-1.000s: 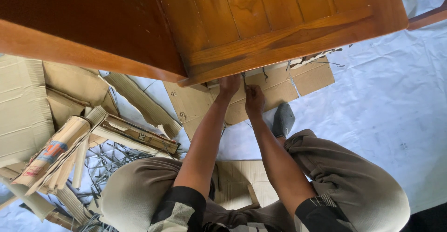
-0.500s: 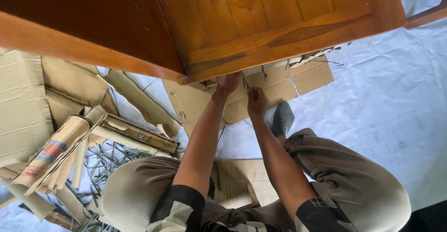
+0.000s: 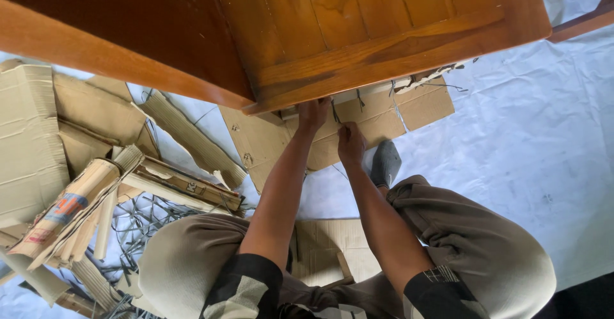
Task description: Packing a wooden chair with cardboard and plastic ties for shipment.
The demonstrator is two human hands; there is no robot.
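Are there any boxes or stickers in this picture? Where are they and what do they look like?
Flat brown cardboard sheet: on the floor under the wooden furniture's edge, by both hands.
Torn brown cardboard pile: on the left.
Rolled cardboard: lower left, tan with a blue and red printed label.

White sheeting covers the floor, strewn with cardboard scraps.
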